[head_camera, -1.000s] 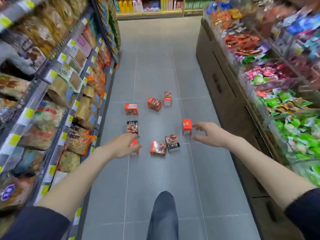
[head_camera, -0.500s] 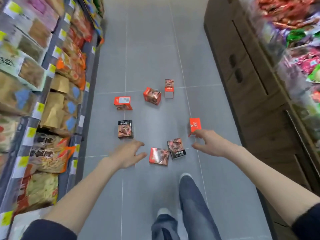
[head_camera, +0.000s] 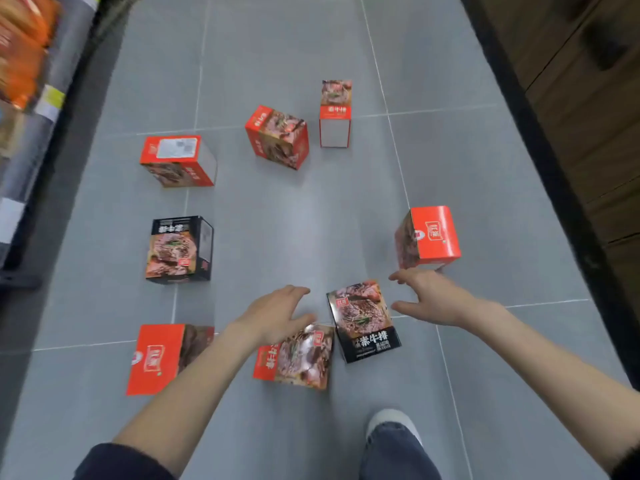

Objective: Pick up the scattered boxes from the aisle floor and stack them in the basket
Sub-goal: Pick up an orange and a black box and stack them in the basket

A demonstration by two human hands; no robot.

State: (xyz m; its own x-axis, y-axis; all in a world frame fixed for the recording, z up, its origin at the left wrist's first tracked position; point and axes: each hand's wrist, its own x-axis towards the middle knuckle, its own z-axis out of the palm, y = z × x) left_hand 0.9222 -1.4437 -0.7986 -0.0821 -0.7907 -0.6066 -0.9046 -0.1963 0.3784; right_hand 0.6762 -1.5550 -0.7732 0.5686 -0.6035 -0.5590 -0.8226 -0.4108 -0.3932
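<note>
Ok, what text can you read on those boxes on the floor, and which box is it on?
"素牛排": on the black box by the right hand.
Small print beneath it: too small.
Left black box, far upright box: characters blurred.
Logo on the red box and shelf tags: unreadable.

Shelf goods (head_camera: 24, 46) blurred, edge-cropped — left forearm (head_camera: 194, 382) hides red box (head_camera: 156, 358) side.
</note>
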